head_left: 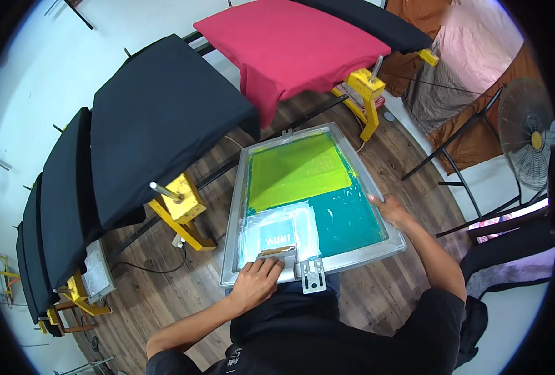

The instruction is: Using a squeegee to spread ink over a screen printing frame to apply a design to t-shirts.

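Note:
A screen printing frame point(232, 219) with a metal rim is held tilted in front of my body. Its mesh is yellow-green over the far part and teal point(352, 228) at the near right. White ink point(312, 225) is smeared around light lettering at the near left. My left hand point(255, 284) is closed over the near left rim, its fingers beside a small squeegee point(285, 252) resting inside the frame. My right hand point(392, 211) grips the right rim, thumb on top, other fingers mostly hidden underneath. A slotted metal bracket point(313, 276) is fixed to the near rim.
Beyond the frame, black cloth point(165, 112) and red cloth point(296, 44) cover a curved row of boards. Yellow supports with upright bolts point(186, 197) point(366, 94) jut toward me. A standing fan point(527, 134) is at the right. A black cable point(158, 270) lies on the wooden floor.

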The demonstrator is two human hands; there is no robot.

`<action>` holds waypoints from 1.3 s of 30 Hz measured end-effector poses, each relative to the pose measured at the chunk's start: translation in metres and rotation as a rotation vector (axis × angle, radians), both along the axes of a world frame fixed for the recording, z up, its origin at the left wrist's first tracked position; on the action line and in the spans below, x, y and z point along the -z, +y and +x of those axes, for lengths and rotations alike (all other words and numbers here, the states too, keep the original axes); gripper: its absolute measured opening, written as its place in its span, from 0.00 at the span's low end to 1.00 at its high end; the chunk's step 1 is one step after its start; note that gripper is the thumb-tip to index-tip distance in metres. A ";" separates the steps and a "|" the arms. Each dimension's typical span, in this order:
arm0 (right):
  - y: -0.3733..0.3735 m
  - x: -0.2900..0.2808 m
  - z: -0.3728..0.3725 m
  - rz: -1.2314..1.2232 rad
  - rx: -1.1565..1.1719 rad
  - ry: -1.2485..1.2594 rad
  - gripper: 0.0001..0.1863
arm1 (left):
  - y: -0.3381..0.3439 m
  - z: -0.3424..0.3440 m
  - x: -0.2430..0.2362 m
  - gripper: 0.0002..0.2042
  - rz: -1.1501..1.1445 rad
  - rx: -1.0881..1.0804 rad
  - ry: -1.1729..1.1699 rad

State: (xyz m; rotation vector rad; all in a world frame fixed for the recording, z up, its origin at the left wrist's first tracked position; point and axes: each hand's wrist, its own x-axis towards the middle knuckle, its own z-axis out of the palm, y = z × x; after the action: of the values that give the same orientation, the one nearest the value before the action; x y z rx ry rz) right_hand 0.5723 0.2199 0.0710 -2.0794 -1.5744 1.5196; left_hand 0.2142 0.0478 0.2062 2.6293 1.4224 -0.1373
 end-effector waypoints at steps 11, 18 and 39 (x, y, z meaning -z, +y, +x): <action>0.033 -0.320 0.126 -0.106 -0.244 -0.211 0.44 | 0.009 0.125 -0.268 0.27 -0.183 -0.122 -0.257; 0.069 -0.467 0.159 -0.175 -0.540 -0.448 0.34 | 0.005 0.173 -0.356 0.29 -0.275 -0.207 -0.423; -0.124 -0.878 0.350 0.503 -0.007 -1.051 0.31 | -0.011 0.333 -0.541 0.31 0.104 0.195 -0.940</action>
State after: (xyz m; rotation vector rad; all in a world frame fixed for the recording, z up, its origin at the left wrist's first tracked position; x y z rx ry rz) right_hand 0.9225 0.0962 0.9495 -2.6120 -1.8990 -0.1461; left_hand 0.5467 0.0364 0.7469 2.3221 0.8414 1.0227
